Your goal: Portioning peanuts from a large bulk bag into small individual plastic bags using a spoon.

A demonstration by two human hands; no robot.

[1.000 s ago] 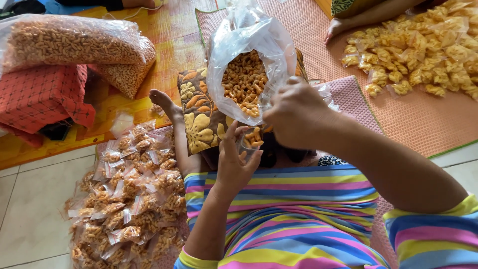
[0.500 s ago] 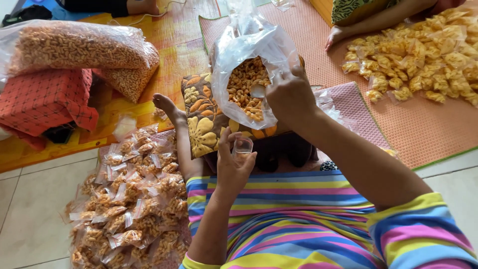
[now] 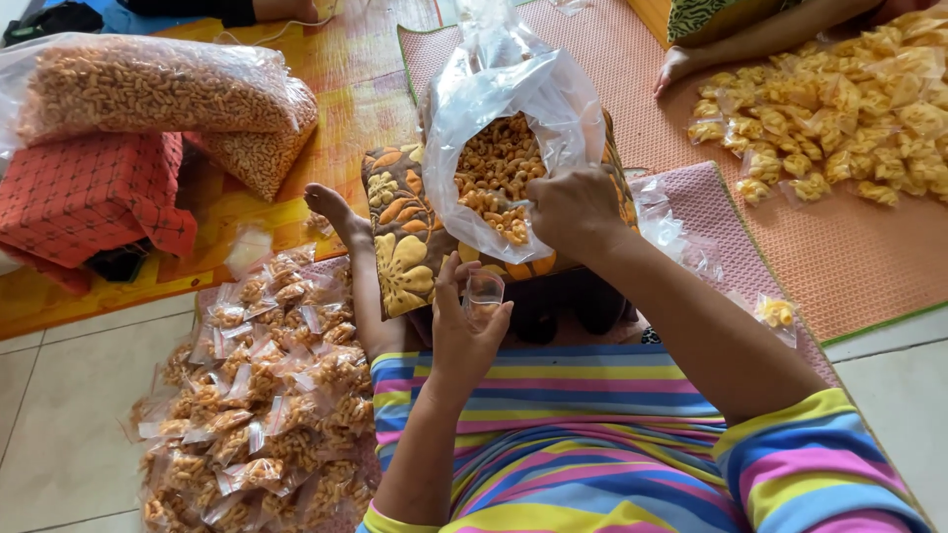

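Observation:
My left hand [image 3: 466,326] holds a small clear plastic bag [image 3: 484,294] upright, just below the big bag's mouth. My right hand [image 3: 573,209] is closed on a spoon handle [image 3: 515,204] that reaches into a large clear plastic bag [image 3: 504,128] of orange macaroni-shaped snacks. That bag leans on a flowered cushion [image 3: 400,237] in front of me. My striped sleeves fill the bottom of the view.
A heap of small filled packets [image 3: 257,395] lies on the floor at my left. Two big sacks of snacks [image 3: 158,89] rest on a red box [image 3: 89,192]. Another person's foot [image 3: 676,67] and more yellow packets [image 3: 849,118] lie on the orange mat.
My right hand has moved down from the bag's rim and now dips the spoon into the snacks. My left hand has raised the small bag slightly toward the opening.

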